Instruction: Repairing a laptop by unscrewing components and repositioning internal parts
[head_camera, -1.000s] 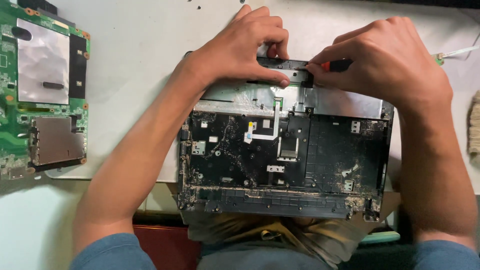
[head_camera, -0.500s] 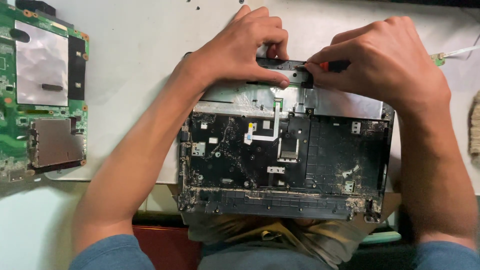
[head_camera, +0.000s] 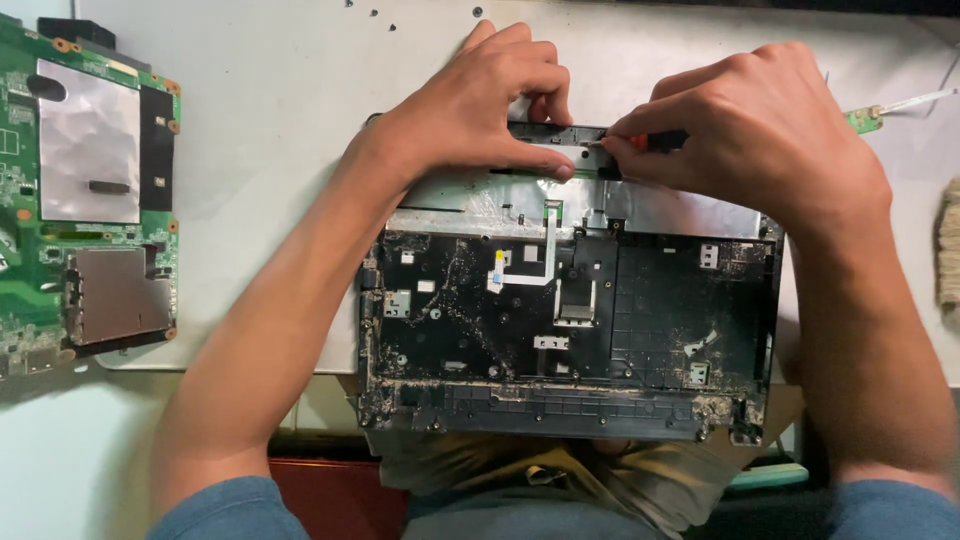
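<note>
A dusty black laptop base shell (head_camera: 640, 330) lies opened on the white work surface, with a white flat ribbon cable (head_camera: 548, 240) running down its middle. My left hand (head_camera: 480, 100) presses on the shell's far edge, fingers on a black strip (head_camera: 560, 135). My right hand (head_camera: 760, 130) grips a screwdriver with a red and black handle (head_camera: 655, 141), its tip at that same strip, close to my left fingers.
A green circuit board (head_camera: 85, 200) with silver shielding lies at the left. A small green board with a white cable (head_camera: 880, 112) sits at the far right, and a woven beige item (head_camera: 948, 250) at the right edge. Several tiny screws (head_camera: 400, 14) dot the far surface.
</note>
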